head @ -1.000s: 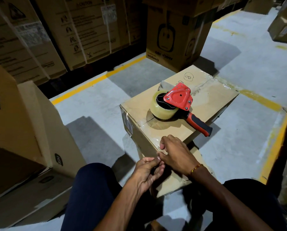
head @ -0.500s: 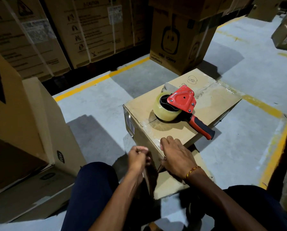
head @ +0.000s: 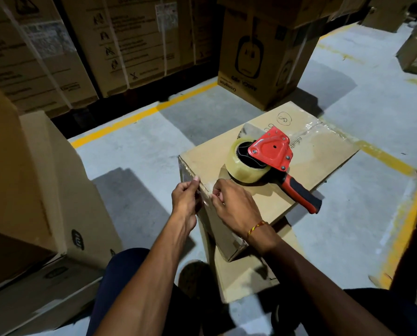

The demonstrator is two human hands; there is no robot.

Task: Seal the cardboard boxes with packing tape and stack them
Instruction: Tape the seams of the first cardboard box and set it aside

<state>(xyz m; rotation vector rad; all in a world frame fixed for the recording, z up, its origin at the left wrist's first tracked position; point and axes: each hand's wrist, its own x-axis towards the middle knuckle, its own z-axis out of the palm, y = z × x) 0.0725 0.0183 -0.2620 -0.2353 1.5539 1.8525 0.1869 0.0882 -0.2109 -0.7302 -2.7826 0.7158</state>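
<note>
Grey concrete floor with yellow lines carries cardboard boxes.

The one head-worn camera looks steeply down and forward, close over a cardboard box on the floor.

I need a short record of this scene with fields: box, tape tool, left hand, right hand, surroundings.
box: cardboard box on the floor, clear tape along its top seam
tape tool: red tape dispenser lies on the box top, nobody holds it
left hand: left hand pinches tape at the box's near top edge
right hand: right hand, fingers curled at the same edge; what it holds is unclear
surroundings: stacked cartons behind, yellow floor line
</note>
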